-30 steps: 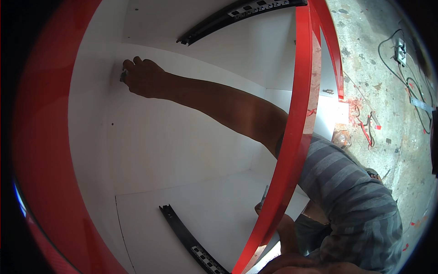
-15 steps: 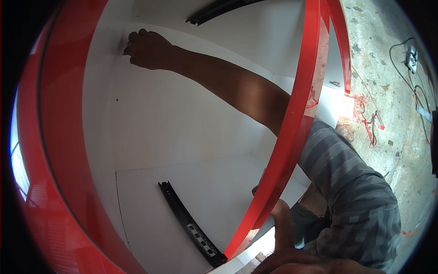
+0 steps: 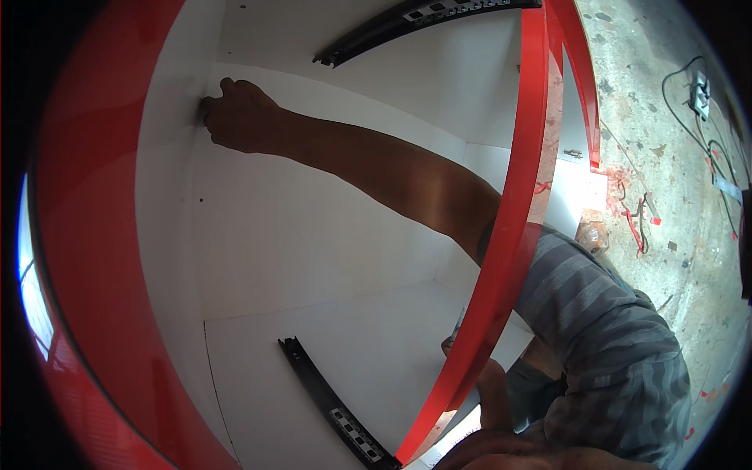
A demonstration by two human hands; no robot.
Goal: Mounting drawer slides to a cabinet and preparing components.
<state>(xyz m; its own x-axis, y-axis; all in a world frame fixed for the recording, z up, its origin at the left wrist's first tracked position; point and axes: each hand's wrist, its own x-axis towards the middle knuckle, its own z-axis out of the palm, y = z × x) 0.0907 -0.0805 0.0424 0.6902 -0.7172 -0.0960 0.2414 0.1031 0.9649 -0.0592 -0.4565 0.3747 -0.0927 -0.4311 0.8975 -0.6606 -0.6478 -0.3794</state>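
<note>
The right hand (image 3: 235, 117) is closed into a fist, pressed into the far corner of the white cabinet (image 3: 313, 235); what it grips is hidden. The upper black drawer slide (image 3: 423, 19) runs lengthwise just above this hand. The left hand (image 3: 450, 346) is low behind the red front edge (image 3: 509, 235), and I cannot tell its grip.

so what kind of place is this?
Likely a furniture workshop or fit-out site: a hand works inside a white cabinet with red edging, black drawer rails mounted, rough concrete floor strewn with cables.

Head fisheye, close, apparently down into white cabinet (image 3: 313, 235)
</note>
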